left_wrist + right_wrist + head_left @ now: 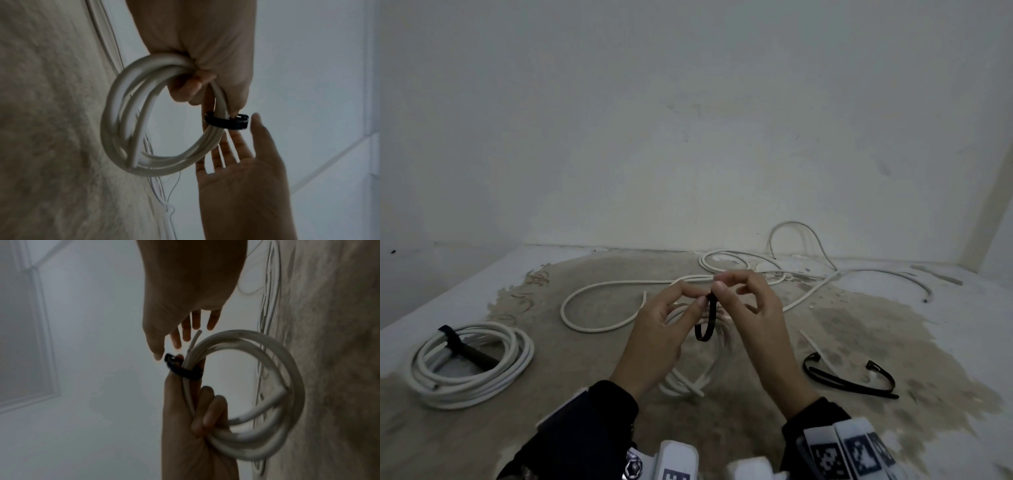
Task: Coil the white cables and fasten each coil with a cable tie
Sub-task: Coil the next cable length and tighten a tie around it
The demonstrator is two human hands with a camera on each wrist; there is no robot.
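Observation:
I hold a small coil of white cable (688,387) in the air over the stained floor. My left hand (700,301) grips the coil's strands in its curled fingers; the left wrist view shows the coil (115,113) hanging from that fist. A black cable tie (705,329) loops round the strands just past my left fingers (222,121). My right hand (719,287) meets it from the other side, thumb and forefinger closing on the tie's upper end. In the right wrist view its other fingers (195,324) stay straight beside the tie's head (170,357).
A finished coil (472,363) with a dark tie (450,339) lies at the left. Loose white cable (599,298) snakes across the middle and back right. Two spare black ties (849,377) and a white one (816,349) lie at the right. A wall stands close behind.

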